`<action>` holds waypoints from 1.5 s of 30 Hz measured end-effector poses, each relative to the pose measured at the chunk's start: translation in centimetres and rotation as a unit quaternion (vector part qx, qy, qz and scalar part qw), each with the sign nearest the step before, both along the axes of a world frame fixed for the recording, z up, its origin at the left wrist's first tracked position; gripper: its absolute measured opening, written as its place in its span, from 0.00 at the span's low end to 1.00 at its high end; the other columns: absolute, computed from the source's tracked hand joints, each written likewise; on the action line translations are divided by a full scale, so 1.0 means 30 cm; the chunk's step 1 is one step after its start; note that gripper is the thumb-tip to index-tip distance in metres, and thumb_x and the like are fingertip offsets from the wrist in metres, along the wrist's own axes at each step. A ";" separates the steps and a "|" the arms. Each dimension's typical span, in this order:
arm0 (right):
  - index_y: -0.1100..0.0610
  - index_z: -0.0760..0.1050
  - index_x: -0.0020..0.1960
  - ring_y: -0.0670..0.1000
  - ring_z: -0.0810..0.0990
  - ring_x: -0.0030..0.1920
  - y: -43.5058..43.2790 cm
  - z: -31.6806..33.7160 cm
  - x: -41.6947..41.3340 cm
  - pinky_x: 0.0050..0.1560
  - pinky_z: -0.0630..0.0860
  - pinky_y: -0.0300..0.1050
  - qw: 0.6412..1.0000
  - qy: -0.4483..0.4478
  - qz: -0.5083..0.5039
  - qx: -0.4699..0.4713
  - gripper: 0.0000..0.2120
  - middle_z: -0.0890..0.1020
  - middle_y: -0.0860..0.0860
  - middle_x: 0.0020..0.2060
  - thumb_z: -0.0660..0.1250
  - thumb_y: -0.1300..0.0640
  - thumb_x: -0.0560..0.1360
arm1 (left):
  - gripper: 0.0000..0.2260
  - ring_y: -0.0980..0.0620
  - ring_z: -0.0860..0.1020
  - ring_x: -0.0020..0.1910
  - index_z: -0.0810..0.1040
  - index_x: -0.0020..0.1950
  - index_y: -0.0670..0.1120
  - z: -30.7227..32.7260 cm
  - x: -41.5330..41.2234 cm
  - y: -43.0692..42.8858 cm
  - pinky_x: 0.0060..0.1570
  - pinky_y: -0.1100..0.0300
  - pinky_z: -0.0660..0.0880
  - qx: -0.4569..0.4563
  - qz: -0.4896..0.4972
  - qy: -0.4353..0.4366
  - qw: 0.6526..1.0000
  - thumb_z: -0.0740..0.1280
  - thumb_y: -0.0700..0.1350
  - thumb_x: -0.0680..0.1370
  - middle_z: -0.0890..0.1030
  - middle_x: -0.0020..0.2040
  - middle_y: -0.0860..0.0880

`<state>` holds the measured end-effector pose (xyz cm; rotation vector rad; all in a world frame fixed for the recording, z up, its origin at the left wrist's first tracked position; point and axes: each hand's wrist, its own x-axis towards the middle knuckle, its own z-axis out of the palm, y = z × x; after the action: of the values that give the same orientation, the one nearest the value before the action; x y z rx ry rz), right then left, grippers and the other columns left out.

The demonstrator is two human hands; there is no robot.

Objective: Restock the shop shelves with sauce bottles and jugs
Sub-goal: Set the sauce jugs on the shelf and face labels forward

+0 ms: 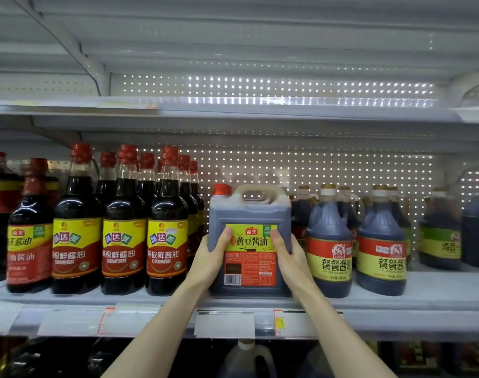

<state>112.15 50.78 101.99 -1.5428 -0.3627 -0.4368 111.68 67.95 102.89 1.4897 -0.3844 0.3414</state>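
Dark-brown plastic sauce jug [249, 238] with red cap stands at the head view's centre, seemingly seated on the grey metal shelf [423, 298], between tall red-capped glass bottles [124, 227] at 9 o'clock and squat bottles [328, 241] at 3 o'clock. Left hand [208, 257] and right hand [290, 257] clamp its sides, thumbs on the label, likely steadying its weight. Its long axis is vertical, label facing shoppers, cap at 11 o'clock.

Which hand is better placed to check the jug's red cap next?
Probably the left hand: it grips the jug on its left side, straight below the red cap. The right hand grips the opposite side, with the handle between it and the cap.
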 end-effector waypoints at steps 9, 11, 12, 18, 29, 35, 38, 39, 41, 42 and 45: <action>0.46 0.67 0.67 0.44 0.83 0.50 -0.009 0.013 -0.014 0.42 0.77 0.34 1.000 -0.002 0.021 -0.002 0.29 0.83 0.46 0.52 0.62 0.36 0.70 | 0.43 0.51 0.84 0.49 0.72 0.64 0.48 -0.022 0.027 -0.004 0.54 0.49 0.79 -0.010 0.041 0.009 0.999 0.68 0.75 0.60 0.84 0.52 0.48; 0.46 0.66 0.69 0.44 0.83 0.50 -0.010 0.013 -0.009 0.42 0.77 0.34 1.000 0.000 0.024 -0.005 0.31 0.83 0.46 0.53 0.62 0.35 0.69 | 0.45 0.52 0.84 0.49 0.71 0.65 0.47 -0.026 0.035 -0.002 0.54 0.49 0.79 -0.007 0.047 0.013 0.999 0.68 0.76 0.58 0.84 0.52 0.48; 0.47 0.66 0.69 0.44 0.83 0.50 -0.010 0.013 -0.008 0.42 0.77 0.34 1.000 0.001 0.026 -0.005 0.32 0.83 0.46 0.53 0.62 0.35 0.69 | 0.46 0.52 0.84 0.48 0.71 0.65 0.47 -0.026 0.033 -0.001 0.53 0.49 0.79 -0.007 0.051 0.012 0.999 0.68 0.76 0.57 0.84 0.52 0.49; 0.47 0.67 0.68 0.43 0.83 0.48 -0.007 0.016 -0.011 0.39 0.77 0.33 1.000 0.004 0.030 -0.004 0.30 0.83 0.46 0.52 0.61 0.35 0.69 | 0.38 0.52 0.83 0.49 0.70 0.66 0.48 -0.021 0.017 -0.006 0.49 0.56 0.79 -0.013 0.048 0.012 0.999 0.67 0.69 0.64 0.83 0.53 0.48; 0.40 0.70 0.55 0.43 0.83 0.47 -0.004 0.015 -0.016 0.43 0.76 0.36 1.000 0.005 0.019 -0.012 0.17 0.83 0.43 0.48 0.61 0.35 0.69 | 0.36 0.53 0.83 0.50 0.70 0.67 0.48 -0.017 0.009 -0.005 0.48 0.58 0.79 -0.007 0.042 0.007 0.999 0.66 0.67 0.66 0.83 0.54 0.48; 0.40 0.68 0.59 0.44 0.82 0.49 -0.003 0.013 -0.015 0.44 0.76 0.36 1.000 0.005 0.017 -0.009 0.21 0.82 0.44 0.50 0.61 0.35 0.69 | 0.38 0.52 0.83 0.51 0.70 0.67 0.47 -0.019 0.009 -0.005 0.50 0.57 0.79 0.003 0.048 0.011 0.999 0.66 0.69 0.65 0.83 0.55 0.48; 0.42 0.67 0.64 0.45 0.82 0.50 -0.004 0.013 -0.011 0.46 0.77 0.39 1.000 0.007 0.011 -0.011 0.27 0.82 0.44 0.51 0.61 0.34 0.68 | 0.36 0.53 0.83 0.51 0.70 0.67 0.47 -0.017 0.006 -0.005 0.48 0.58 0.79 0.007 0.045 0.013 0.999 0.66 0.68 0.66 0.83 0.54 0.48; 0.42 0.67 0.64 0.45 0.82 0.51 -0.004 0.013 -0.010 0.46 0.77 0.39 1.000 0.007 0.011 -0.013 0.27 0.82 0.44 0.52 0.61 0.33 0.68 | 0.36 0.53 0.83 0.51 0.70 0.67 0.48 -0.017 0.004 -0.004 0.49 0.58 0.79 0.006 0.046 0.014 0.999 0.66 0.68 0.66 0.83 0.54 0.48; 0.41 0.67 0.63 0.44 0.82 0.50 -0.004 0.014 -0.009 0.44 0.76 0.37 1.000 0.010 0.013 -0.015 0.25 0.81 0.44 0.52 0.61 0.34 0.69 | 0.37 0.52 0.82 0.51 0.70 0.67 0.48 -0.019 0.006 -0.005 0.51 0.56 0.79 0.005 0.050 0.016 0.999 0.66 0.69 0.65 0.82 0.55 0.48; 0.41 0.67 0.63 0.44 0.82 0.50 -0.003 0.014 -0.012 0.43 0.76 0.36 1.000 0.011 0.013 -0.014 0.24 0.81 0.44 0.51 0.61 0.35 0.69 | 0.37 0.52 0.82 0.52 0.70 0.67 0.48 -0.022 0.007 -0.005 0.52 0.55 0.79 0.006 0.054 0.018 0.998 0.66 0.69 0.65 0.82 0.55 0.49; 0.43 0.68 0.63 0.44 0.82 0.49 -0.003 0.017 -0.017 0.41 0.77 0.35 1.000 0.006 0.010 -0.014 0.23 0.82 0.45 0.52 0.62 0.37 0.70 | 0.41 0.52 0.82 0.52 0.70 0.67 0.49 -0.015 0.004 0.000 0.56 0.50 0.78 0.016 0.070 0.027 0.997 0.66 0.73 0.62 0.82 0.54 0.50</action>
<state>111.65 50.67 102.49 -1.5672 -0.3762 -0.4089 111.80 67.93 102.43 1.5585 -0.2431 0.4066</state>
